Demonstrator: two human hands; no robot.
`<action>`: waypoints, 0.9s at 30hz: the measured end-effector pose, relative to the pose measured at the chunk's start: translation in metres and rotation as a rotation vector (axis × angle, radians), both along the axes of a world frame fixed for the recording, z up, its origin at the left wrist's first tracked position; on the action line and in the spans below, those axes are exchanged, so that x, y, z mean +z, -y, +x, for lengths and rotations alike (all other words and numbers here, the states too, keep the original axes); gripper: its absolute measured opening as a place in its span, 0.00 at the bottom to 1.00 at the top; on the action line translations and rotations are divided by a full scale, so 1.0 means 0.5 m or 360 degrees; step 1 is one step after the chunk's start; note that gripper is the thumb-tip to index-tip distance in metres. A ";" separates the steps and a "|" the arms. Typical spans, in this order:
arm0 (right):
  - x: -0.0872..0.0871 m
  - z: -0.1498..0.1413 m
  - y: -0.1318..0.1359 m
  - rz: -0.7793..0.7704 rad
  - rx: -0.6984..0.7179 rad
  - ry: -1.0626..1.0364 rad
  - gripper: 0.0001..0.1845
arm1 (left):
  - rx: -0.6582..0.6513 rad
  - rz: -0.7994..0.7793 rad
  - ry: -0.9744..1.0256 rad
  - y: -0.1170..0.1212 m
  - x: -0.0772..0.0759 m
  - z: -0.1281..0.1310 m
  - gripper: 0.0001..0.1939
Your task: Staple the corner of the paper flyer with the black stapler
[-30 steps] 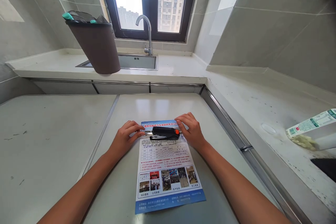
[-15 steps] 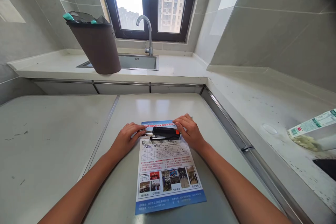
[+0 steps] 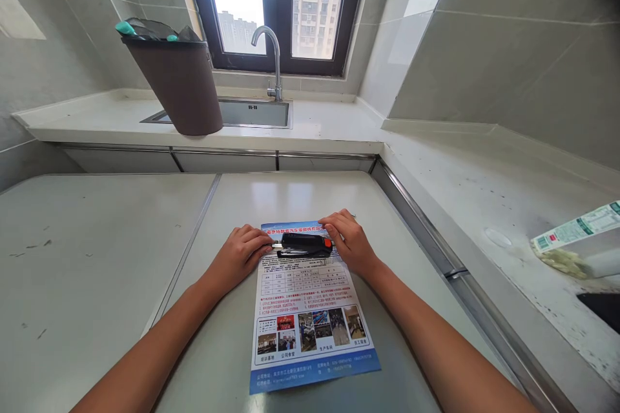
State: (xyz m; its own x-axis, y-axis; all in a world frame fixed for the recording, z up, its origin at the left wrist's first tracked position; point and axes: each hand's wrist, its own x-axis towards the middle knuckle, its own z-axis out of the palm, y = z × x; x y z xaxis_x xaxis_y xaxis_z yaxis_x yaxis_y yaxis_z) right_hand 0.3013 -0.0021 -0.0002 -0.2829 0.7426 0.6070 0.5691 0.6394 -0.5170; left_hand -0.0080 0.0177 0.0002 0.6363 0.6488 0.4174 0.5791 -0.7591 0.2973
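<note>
A black stapler [image 3: 304, 243] with an orange-red part at its right end lies crosswise over the upper part of a printed flyer [image 3: 310, 342]. My left hand [image 3: 239, 250] is closed at the stapler's left end, its fingertips on a short silver metal piece that sticks out there. At the other end, my right hand [image 3: 352, 244] rests with bent fingers around the orange-red part, index fingertip over the flyer's top edge. The thumb's contact with the stapler is partly hidden. The flyer lies flat on the pale table [image 3: 208, 361].
Beyond the table, a white counter [image 3: 329, 119] holds a brown bin [image 3: 179, 87] by a sink [image 3: 256, 115] and a faucet [image 3: 276, 64]. To the right, a clear plastic package [image 3: 581, 239] stands on the side counter [image 3: 450, 168]. A metal-edged rail runs along the table's right side.
My left hand has shifted slightly right, its fingertips closing onto the silver piece at the stapler's left end. The right hand, stapler and flyer have hardly moved.
</note>
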 end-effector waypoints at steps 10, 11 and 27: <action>0.003 -0.005 0.000 0.0012 -0.0004 0.0044 0.14 | -0.0015 0.0025 -0.0044 0.000 -0.003 0.001 0.09; 0.003 -0.004 0.000 0.0016 -0.0005 0.0048 0.14 | -0.0010 0.0023 -0.0047 0.000 -0.003 0.001 0.09; -0.015 -0.059 0.023 -0.0259 0.0200 0.0202 0.24 | -0.0109 -0.0022 0.0039 -0.007 0.002 -0.027 0.10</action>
State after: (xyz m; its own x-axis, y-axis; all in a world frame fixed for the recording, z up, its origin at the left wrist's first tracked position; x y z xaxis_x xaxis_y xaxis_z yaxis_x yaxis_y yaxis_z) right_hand 0.2718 -0.0134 -0.0077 -0.4457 0.7818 0.4360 0.5574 0.6235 -0.5483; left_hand -0.0215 0.0213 0.0014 0.6690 0.6101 0.4245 0.5185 -0.7923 0.3215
